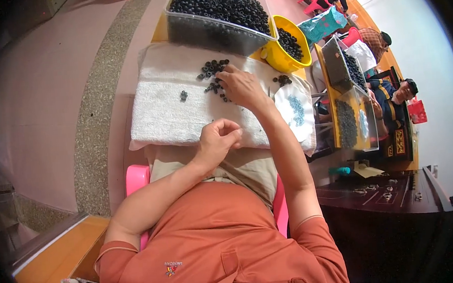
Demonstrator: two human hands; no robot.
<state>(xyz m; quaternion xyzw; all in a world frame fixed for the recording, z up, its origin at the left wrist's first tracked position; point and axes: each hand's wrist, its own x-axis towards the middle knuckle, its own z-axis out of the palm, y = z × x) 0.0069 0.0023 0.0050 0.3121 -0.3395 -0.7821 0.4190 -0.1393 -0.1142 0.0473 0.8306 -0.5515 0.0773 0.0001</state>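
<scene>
My right hand [243, 89] reaches over a towel-covered work surface, its bunched fingers down among small black ring-shaped parts [213, 67]; the fingertips are partly hidden, and a black part seems to be between them. Closer to my body, my left hand [217, 145] hovers at the near edge of the white towel [156, 115], thumb and index finger brought together. Whatever it may pinch is too small to make out. A little clump of black parts [183, 95] lies apart on the left, and another group [282, 79] sits right of my right hand.
Beyond the towel stands a clear plastic tub [206, 32] full of black parts, with a yellow basin [274, 56] of them beside it. Tiny blue pieces [298, 110] lie on a white sheet at right. Farther right are more tubs [335, 63] and a seated person [391, 98].
</scene>
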